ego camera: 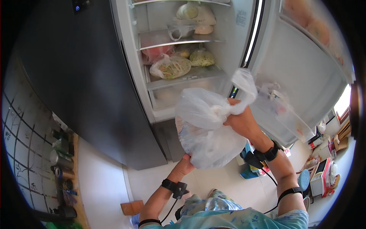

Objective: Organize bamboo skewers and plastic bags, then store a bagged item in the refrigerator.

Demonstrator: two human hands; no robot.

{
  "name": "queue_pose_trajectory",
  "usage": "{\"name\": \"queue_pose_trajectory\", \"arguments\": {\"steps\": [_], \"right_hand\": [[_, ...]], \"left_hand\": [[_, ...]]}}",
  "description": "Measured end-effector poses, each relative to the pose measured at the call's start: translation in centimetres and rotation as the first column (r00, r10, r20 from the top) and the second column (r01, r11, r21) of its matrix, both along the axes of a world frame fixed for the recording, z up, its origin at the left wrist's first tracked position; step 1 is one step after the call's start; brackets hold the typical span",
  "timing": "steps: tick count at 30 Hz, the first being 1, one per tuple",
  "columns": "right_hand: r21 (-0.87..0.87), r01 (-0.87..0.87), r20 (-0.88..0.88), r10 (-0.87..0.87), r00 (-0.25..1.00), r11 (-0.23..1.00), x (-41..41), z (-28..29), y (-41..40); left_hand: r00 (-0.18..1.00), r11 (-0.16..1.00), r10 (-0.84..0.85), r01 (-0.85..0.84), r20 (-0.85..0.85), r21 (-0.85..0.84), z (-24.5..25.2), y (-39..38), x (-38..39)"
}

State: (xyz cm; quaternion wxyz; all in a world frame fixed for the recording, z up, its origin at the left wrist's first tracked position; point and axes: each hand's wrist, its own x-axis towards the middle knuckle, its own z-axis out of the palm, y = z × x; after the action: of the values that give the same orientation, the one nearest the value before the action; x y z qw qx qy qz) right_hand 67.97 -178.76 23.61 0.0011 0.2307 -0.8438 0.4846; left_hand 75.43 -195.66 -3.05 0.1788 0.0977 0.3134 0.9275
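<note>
A full, knotted white plastic bag [211, 143] hangs in front of the open refrigerator [186, 114]. My right hand [241, 121] grips the bag close to its knot, and one loose handle sticks up past my fingers. Under the bag's lower left side is my left hand [186, 166], its fingers mostly hidden behind the plastic. What the bag contains cannot be made out through the cloudy film. Beyond it, a lower glass shelf [197, 73] carries a clear bag of cut vegetables [170, 67] and a bag of pale green food [202, 58].
The dark left door [85, 86] is shut; the right door [303, 68] stands open, with filled bins. A clear drawer [183, 93] sits below the shelf. Boxes and goods [321, 174] crowd the right side. A cardboard box [132, 207] lies on the floor at left.
</note>
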Motion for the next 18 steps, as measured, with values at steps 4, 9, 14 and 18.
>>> {"name": "queue_pose_trajectory", "arguments": {"steps": [4, 9, 14, 18], "right_hand": [[-0.069, -0.071, -0.106, 0.063, 0.992, 0.995, -2.2, 1.7, -2.0], [-0.082, -0.159, -0.191, 0.141, 0.971, 0.984, -5.7, 4.4, -3.4], [-0.138, -0.288, -0.414, 0.209, 0.886, 0.948, -7.7, 8.8, -6.3], [-0.177, -0.316, -0.453, 0.208, 0.867, 0.932, -10.5, 10.2, -8.9]], "left_hand": [[0.992, 0.992, 0.120, -0.121, 0.036, 0.037, 2.1, 0.2, -1.3], [0.960, 0.958, 0.271, -0.276, 0.067, 0.084, 5.0, -1.3, -5.0], [0.934, 0.919, 0.334, -0.293, -0.125, 0.264, 11.5, -3.7, -9.8], [0.782, 0.808, 0.588, -0.581, -0.207, 0.099, 15.7, -5.9, -12.2]]}}
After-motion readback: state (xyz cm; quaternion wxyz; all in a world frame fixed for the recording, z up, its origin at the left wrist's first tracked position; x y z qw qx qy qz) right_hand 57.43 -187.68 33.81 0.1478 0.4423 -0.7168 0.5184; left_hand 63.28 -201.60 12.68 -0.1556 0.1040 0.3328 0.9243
